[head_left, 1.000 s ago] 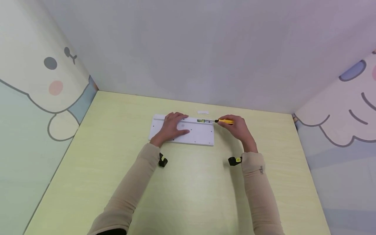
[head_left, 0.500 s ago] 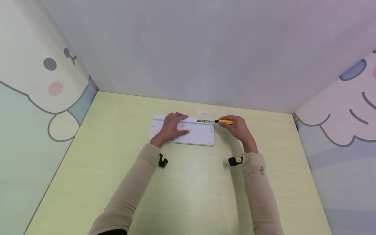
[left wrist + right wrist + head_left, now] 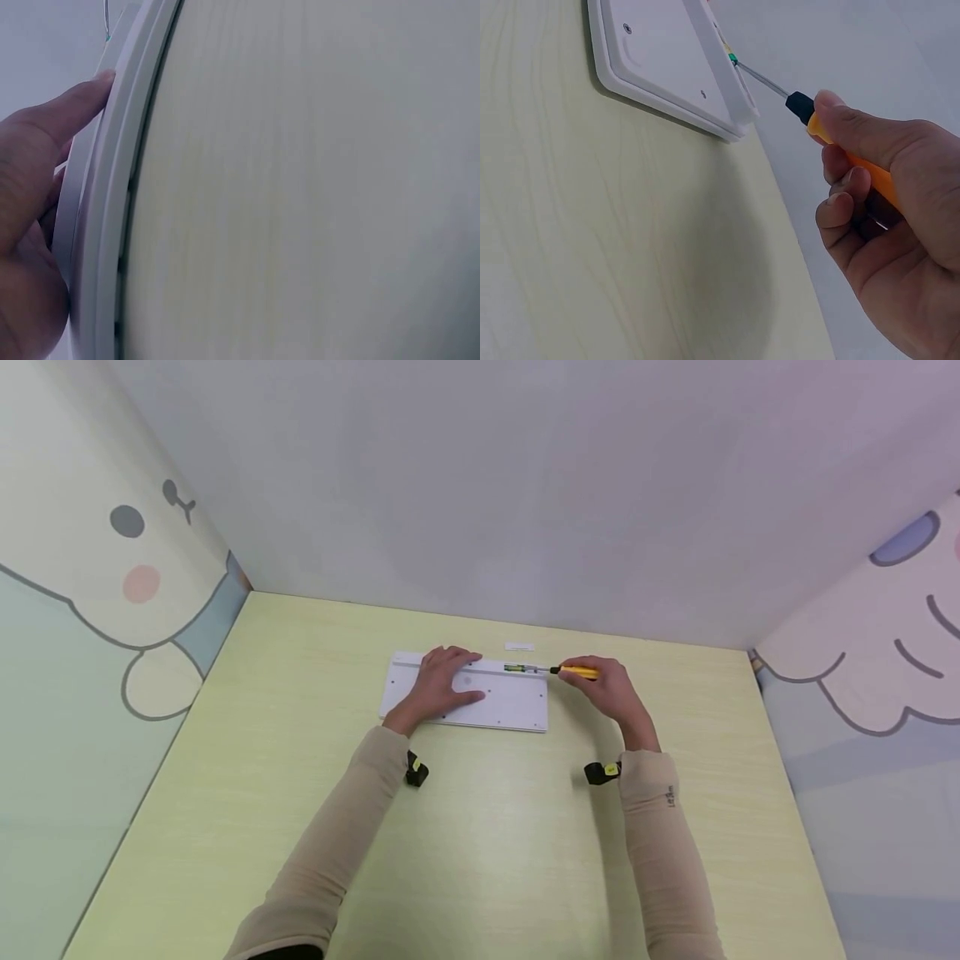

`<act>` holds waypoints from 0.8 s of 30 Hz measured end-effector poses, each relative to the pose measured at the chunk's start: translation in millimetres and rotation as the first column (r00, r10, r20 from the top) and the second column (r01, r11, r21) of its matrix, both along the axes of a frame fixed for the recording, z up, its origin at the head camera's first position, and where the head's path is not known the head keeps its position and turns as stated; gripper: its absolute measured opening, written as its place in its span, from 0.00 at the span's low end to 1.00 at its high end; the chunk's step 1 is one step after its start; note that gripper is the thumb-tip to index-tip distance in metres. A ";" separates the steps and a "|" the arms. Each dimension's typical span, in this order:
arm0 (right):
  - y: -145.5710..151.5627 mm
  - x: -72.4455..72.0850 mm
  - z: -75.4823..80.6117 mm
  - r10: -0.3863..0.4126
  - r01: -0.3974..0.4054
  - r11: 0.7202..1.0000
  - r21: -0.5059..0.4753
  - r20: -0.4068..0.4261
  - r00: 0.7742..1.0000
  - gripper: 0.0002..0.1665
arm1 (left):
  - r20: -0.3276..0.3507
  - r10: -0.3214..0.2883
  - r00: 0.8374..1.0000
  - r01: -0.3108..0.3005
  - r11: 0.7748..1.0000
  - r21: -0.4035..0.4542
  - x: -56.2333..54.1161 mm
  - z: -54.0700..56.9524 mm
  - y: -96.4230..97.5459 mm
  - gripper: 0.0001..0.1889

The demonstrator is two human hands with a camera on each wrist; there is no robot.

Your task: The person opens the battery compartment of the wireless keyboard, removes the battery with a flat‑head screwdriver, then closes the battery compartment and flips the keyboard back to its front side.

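Observation:
A white keyboard [image 3: 517,702] lies underside up on the table, small dark screws dotted over its back. Along its far raised strip, a narrow battery slot shows a green battery [image 3: 514,668]. My left hand [image 3: 435,685] rests spread over the keyboard's left half; in the left wrist view its thumb [image 3: 82,101] lies against the raised edge. With thumb and curled fingers, my right hand [image 3: 603,683] grips a screwdriver [image 3: 870,176] by its orange-yellow handle. The screwdriver's metal shaft [image 3: 761,77] points left into the slot, its tip right at the battery's end.
Just behind the keyboard lies a small white cover piece [image 3: 519,647]. The pale wooden table [image 3: 487,843] meets a plain grey wall [image 3: 480,510] at the back. Cartoon-printed panels [image 3: 112,635] stand at both sides. Black wrist cameras [image 3: 602,773] sit below both hands.

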State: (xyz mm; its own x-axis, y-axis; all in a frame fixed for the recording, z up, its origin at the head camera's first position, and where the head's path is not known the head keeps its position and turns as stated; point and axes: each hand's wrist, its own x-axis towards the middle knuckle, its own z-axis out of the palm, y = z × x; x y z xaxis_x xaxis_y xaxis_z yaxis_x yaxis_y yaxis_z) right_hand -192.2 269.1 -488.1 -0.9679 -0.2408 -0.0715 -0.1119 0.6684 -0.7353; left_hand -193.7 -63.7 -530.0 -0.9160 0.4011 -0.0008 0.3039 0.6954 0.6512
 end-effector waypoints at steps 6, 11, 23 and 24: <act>3.6 -0.4 -1.2 -0.011 0.011 1.000 -0.019 -0.009 1.000 0.21 | -0.009 -0.003 1.000 0.003 1.000 0.002 -0.6 0.0 0.4 0.37; 5.3 -1.6 0.6 -0.011 0.011 1.000 -0.013 -0.020 1.000 0.21 | -0.005 -0.002 1.000 0.002 1.000 0.000 0.2 1.5 0.8 0.38; 4.0 -1.4 -2.1 0.009 -0.009 1.000 -0.003 0.015 1.000 0.21 | 0.000 -0.005 1.000 0.005 1.000 0.002 0.3 1.2 -0.2 0.37; 3.9 -1.7 -2.5 0.011 -0.011 1.000 -0.002 0.020 1.000 0.21 | -0.002 -0.005 1.000 0.005 1.000 0.003 0.0 1.0 -0.4 0.37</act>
